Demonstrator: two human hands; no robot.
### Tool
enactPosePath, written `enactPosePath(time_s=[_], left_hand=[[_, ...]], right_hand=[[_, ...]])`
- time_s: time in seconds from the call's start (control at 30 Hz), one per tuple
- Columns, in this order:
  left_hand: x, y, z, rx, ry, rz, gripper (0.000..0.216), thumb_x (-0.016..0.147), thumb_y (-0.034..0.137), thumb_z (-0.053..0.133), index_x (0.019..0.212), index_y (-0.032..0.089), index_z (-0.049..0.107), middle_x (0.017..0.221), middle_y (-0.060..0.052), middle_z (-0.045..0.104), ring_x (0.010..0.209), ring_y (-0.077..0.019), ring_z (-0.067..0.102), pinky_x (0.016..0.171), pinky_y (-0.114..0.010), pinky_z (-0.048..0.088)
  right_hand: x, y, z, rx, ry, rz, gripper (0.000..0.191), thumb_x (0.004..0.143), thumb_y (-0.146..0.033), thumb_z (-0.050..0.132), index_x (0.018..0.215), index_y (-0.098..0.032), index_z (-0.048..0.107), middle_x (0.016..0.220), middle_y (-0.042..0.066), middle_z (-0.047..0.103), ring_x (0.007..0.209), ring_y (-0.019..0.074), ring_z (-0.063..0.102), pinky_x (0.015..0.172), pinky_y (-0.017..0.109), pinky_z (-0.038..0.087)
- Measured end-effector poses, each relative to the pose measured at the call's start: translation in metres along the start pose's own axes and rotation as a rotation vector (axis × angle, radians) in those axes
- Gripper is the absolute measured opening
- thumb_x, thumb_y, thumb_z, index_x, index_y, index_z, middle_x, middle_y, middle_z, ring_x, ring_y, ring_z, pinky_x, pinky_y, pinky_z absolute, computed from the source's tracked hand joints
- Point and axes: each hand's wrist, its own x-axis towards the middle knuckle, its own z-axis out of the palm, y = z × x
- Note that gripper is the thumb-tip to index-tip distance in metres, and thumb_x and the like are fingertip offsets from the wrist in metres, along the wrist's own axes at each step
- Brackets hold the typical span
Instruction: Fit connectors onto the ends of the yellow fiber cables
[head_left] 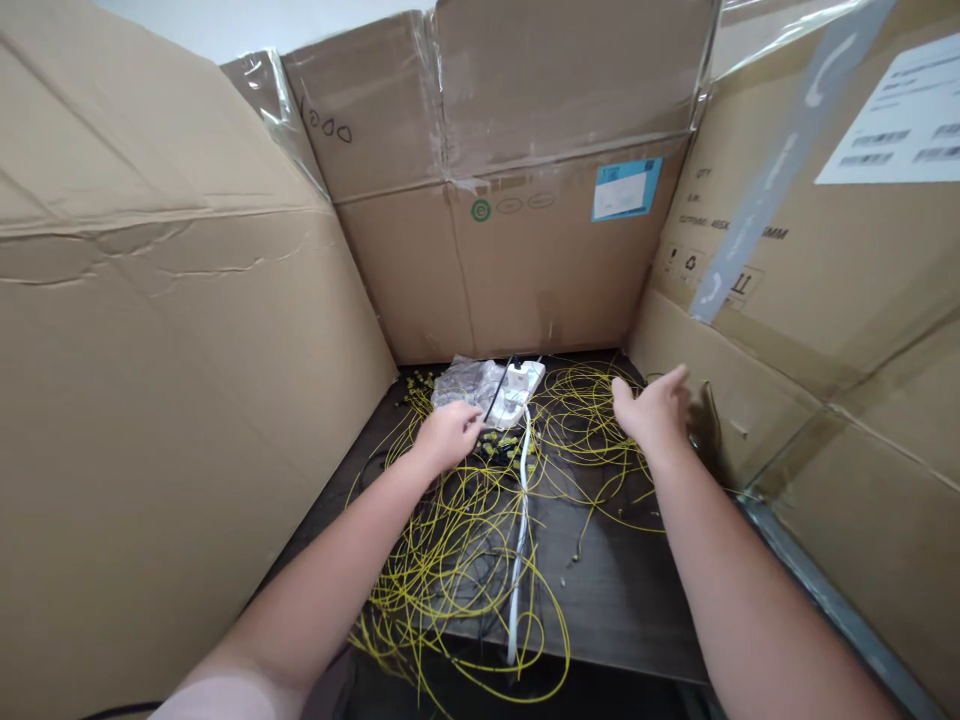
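Observation:
My left hand point(448, 437) is closed, fingertips together, at the lower edge of a crumpled clear plastic bag point(459, 382). Whether it pinches the bag, a thin cable or something else is too small to tell. My right hand point(658, 408) is held over a loose coil of yellow cables point(581, 400), thumb and fingers apart, with nothing visible in it. Beneath my left forearm spreads a bigger tangle of yellow cables point(450, 560), partly hanging over the table's front edge. Small dark and yellow connectors point(501, 447) lie in a heap just right of my left hand.
A white power strip point(517, 380) with a black plug sits at the back; its thick white cord point(520, 540) runs to the front edge. Tall cardboard walls enclose the dark table point(615, 590) at left point(165, 400), back point(525, 270) and right point(840, 330).

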Motion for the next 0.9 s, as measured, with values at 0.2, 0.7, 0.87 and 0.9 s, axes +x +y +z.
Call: enactPosePath(time_s=[0.2, 0.7, 0.87, 0.9], left_hand=[[-0.01, -0.048, -0.035, -0.089, 0.367, -0.208, 0.022, 0.081, 0.024, 0.048, 0.086, 0.017, 0.068, 0.088, -0.005, 0.069, 0.082, -0.0166, 0.063, 0.079, -0.028, 0.048], [-0.001, -0.137, -0.031, 0.105, -0.059, -0.609, 0.017, 0.071, 0.016, 0.056, 0.08, 0.017, 0.07, 0.084, -0.009, 0.07, 0.082, -0.0216, 0.064, 0.075, -0.028, 0.047], [0.012, -0.148, -0.027, 0.181, -0.122, -0.575, 0.033, 0.068, 0.003, 0.058, 0.099, 0.01, 0.065, 0.107, -0.016, 0.063, 0.101, -0.0233, 0.059, 0.088, -0.032, 0.043], [0.014, -0.15, -0.027, 0.183, -0.142, -0.562, 0.031, 0.07, 0.005, 0.059, 0.1, 0.01, 0.064, 0.109, -0.016, 0.062, 0.102, -0.0224, 0.058, 0.089, -0.033, 0.043]], right_hand=[[-0.019, -0.017, -0.01, 0.004, 0.359, -0.489, 0.06, 0.077, -0.036, 0.055, 0.125, -0.005, 0.04, 0.127, 0.027, 0.034, 0.116, 0.0412, 0.034, 0.091, 0.059, 0.03], [-0.056, -0.026, 0.028, 0.26, -0.146, -0.994, 0.013, 0.083, -0.022, 0.048, 0.082, -0.015, 0.059, 0.084, 0.007, 0.059, 0.081, 0.0189, 0.055, 0.078, 0.033, 0.045], [-0.055, -0.023, 0.033, 0.24, -0.132, -0.995, 0.015, 0.083, -0.023, 0.048, 0.089, -0.015, 0.058, 0.087, 0.008, 0.06, 0.083, 0.0204, 0.055, 0.079, 0.035, 0.046], [-0.055, -0.023, 0.034, 0.236, -0.132, -0.996, 0.015, 0.083, -0.023, 0.048, 0.09, -0.015, 0.058, 0.088, 0.008, 0.061, 0.084, 0.0207, 0.056, 0.079, 0.035, 0.046]])
